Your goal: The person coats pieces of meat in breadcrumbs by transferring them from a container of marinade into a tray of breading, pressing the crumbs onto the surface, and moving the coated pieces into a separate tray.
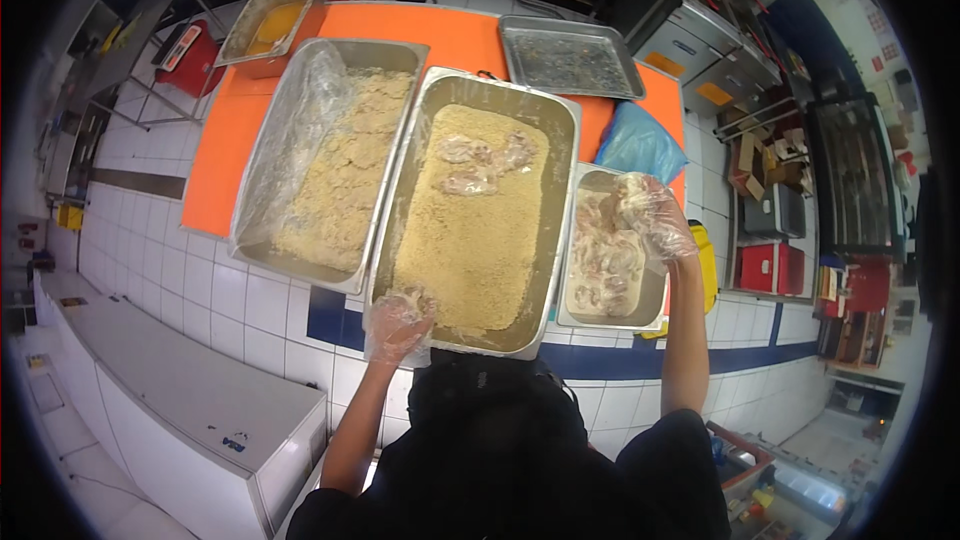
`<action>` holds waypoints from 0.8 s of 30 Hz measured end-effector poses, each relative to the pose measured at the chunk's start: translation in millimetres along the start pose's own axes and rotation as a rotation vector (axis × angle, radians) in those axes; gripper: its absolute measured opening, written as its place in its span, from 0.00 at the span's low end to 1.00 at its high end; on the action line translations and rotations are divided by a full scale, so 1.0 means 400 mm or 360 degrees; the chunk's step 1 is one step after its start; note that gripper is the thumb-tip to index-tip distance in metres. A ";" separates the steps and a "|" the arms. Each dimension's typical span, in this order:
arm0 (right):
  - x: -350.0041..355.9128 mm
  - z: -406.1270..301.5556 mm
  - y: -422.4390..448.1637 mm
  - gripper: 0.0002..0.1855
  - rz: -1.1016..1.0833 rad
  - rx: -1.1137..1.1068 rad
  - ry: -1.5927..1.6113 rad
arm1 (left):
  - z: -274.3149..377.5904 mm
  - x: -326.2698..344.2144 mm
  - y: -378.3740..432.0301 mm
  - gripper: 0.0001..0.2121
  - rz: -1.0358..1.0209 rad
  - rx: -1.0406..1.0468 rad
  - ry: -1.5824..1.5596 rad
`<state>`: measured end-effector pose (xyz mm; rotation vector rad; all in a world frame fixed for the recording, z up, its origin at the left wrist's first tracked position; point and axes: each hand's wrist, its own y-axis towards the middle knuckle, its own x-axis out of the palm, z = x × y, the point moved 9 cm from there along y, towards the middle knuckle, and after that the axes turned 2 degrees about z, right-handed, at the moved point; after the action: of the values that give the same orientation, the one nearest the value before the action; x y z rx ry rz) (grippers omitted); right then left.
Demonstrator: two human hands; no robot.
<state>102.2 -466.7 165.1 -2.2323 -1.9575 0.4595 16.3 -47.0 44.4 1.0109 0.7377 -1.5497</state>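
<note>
In a clear plastic glove coated with batter, my right hand (651, 214) is over the far right part of a smaller steel pan (652, 313). Raw meat pieces (600, 270), probably chicken, lie there in pale batter. Whether the fingers grip a piece is unclear. My left hand (401, 322), also gloved and crusted with crumbs, is at the near left corner of the large middle steel pan (561, 217); its grip cannot be made out. Yellowish breading crumbs (472, 255) cover that pan's floor. Several wet, battered meat pieces (472, 184) rest on the crumbs toward the far end.
Left of the middle pan, another large steel pan (300, 262) holds clumpy breading and a clear plastic sheet (300, 127). Farther back are a steel container of yellow-orange contents (279, 22), a dark baking tray (570, 56) and a blue plastic bag (637, 142), on an orange tabletop (206, 187).
</note>
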 end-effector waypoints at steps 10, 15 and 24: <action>0.314 -0.025 0.154 0.17 0.0161 -0.0663 -0.1362 | 0.002 -0.023 0.005 0.14 0.0066 0.0025 -0.0092; 0.374 0.111 0.223 0.12 0.0079 -0.0747 -0.1633 | 0.010 -0.019 0.008 0.14 0.0062 0.0019 -0.0107; 0.535 0.196 -0.042 0.11 -0.0223 -0.0712 -0.1796 | 0.042 -0.033 0.024 0.13 -0.0001 -0.0036 -0.0154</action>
<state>84.7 -261.0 66.9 -2.2329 -2.9113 1.6884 22.3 -57.8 64.4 0.9124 0.6870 -1.5760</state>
